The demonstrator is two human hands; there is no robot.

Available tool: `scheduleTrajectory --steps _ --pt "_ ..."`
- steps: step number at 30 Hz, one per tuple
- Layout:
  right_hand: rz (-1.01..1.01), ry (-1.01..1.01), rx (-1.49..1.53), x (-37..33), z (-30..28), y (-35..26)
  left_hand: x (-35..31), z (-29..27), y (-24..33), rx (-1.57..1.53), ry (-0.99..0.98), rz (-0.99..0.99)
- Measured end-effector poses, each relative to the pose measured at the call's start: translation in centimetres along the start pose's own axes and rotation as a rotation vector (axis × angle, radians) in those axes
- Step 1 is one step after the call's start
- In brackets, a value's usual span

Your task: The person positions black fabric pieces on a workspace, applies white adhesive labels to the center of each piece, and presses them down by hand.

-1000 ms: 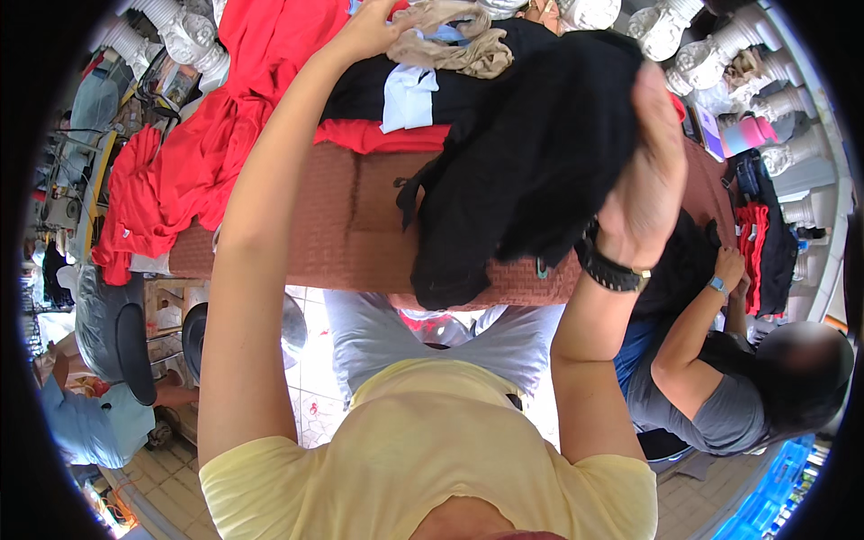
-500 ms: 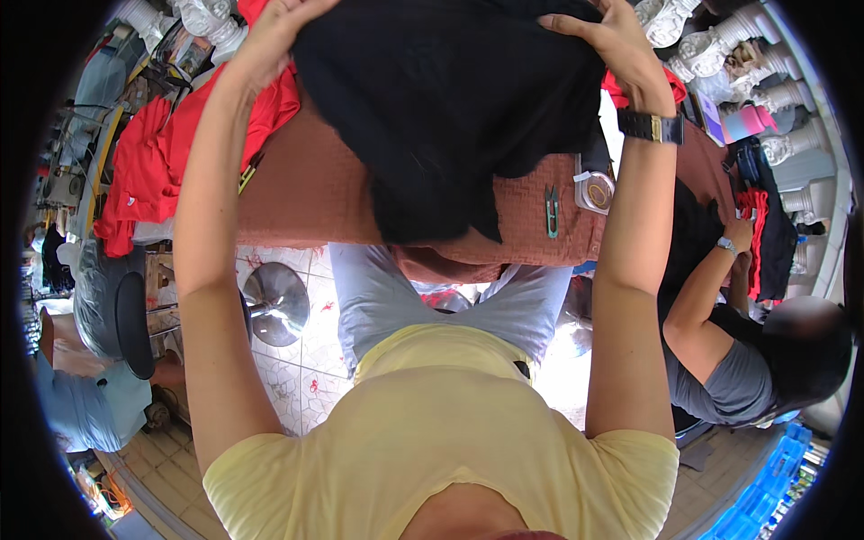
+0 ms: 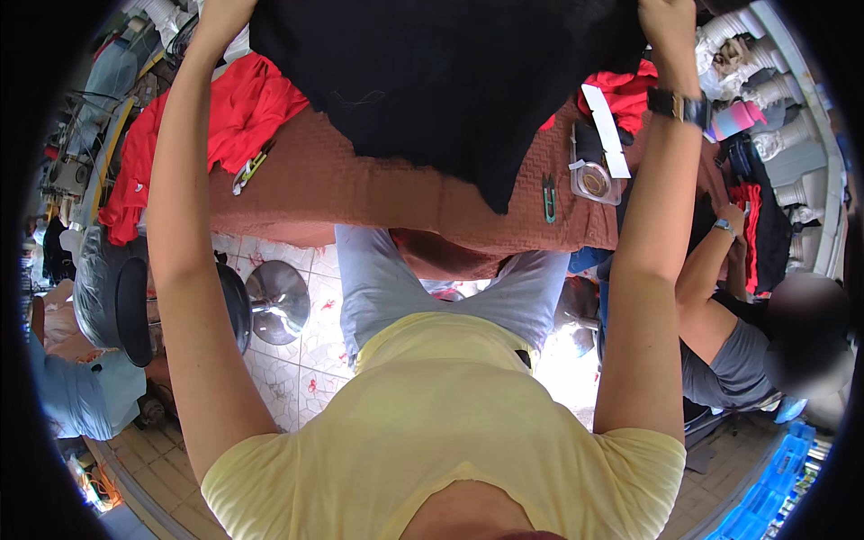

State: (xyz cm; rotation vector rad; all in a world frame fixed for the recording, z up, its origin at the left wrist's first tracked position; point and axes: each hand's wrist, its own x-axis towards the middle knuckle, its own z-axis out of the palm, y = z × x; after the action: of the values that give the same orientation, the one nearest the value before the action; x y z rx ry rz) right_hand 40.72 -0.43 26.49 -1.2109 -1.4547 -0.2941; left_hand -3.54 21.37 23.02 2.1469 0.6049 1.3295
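Note:
A large piece of black cloth (image 3: 450,81) is stretched wide between my raised arms, its lower edge hanging over the table in a ragged point. At the upper left, my left hand (image 3: 225,16) grips one side of it; my right hand (image 3: 670,27) has the other side at the upper right. The picture's top edge cuts off most of the fingers. A few pale threads show on the black cloth. Below its right side, teal-handled thread snips (image 3: 549,200) lie on the brown table cover (image 3: 360,193), beside a clear plastic box (image 3: 596,184) with something round in it.
Red cloth (image 3: 243,112) is heaped at the left, with a green-and-white cutter (image 3: 251,168) next to it. A white strip (image 3: 606,130) and more red cloth (image 3: 621,97) lie on the right. A co-worker in grey (image 3: 729,360) sits at the right. A round metal stool base (image 3: 277,301) stands below.
My hands have moved apart and farther up the picture, spreading the black cloth wider and lifting its lower edge. The white strip and the plastic box are now more fully uncovered.

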Motion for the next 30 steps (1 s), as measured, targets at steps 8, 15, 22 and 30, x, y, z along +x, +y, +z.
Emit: scheduleTrajectory --steps 8,15,22,30 --pt "0.208 -0.657 0.582 -20.1 0.4 -20.1 -19.0 -0.4 -2.4 0.145 0.15 -0.116" --pt "0.607 -1.131 0.845 -35.5 9.9 -18.5 -46.2 13.5 -5.6 -0.672 0.609 -1.165" --pt "0.296 -0.466 -0.59 -34.2 11.6 -4.7 -44.7 17.4 3.4 -1.184 0.399 -1.134" --pt "0.288 -0.532 -0.382 -38.0 9.4 -3.1 -44.1 14.1 3.2 -1.036 0.407 -1.089"
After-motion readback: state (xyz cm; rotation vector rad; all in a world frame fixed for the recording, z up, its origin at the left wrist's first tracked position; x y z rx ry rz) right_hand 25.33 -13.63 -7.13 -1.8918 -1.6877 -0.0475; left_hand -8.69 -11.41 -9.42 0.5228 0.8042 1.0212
